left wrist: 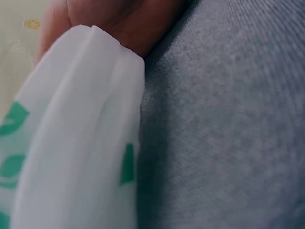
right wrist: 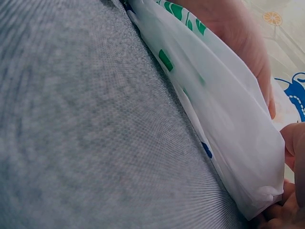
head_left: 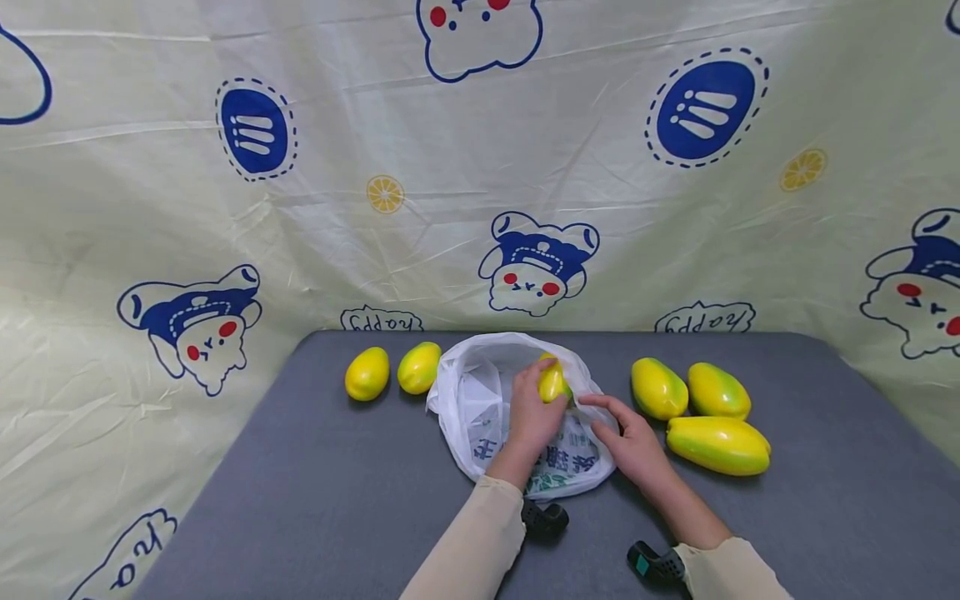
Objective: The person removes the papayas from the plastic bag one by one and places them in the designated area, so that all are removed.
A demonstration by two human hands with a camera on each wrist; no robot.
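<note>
A white plastic bag (head_left: pixel 468 392) with dark and green print lies with its mouth spread wide on the table. My left hand (head_left: pixel 534 412) reaches inside it, fingers curled round a yellow-green papaya (head_left: pixel 552 383). At the bag's right side, my right hand (head_left: pixel 633 442) pinches the rim between thumb and fingers. The right wrist view shows those fingers (right wrist: pixel 296 148) at the edge of the white plastic. In the left wrist view the bag (left wrist: pixel 81 133) hides most of the left hand (left wrist: pixel 119 21), and the papaya is out of sight.
Two papayas (head_left: pixel 367 374) (head_left: pixel 419 368) lie left of the bag. Three more sit close together on the right: an upper one (head_left: pixel 659 388), its neighbour (head_left: pixel 718 391) and a longer one (head_left: pixel 718 446) in front. A printed cloth (head_left: pixel 450 267) hangs behind the grey table (head_left: pixel 300 517).
</note>
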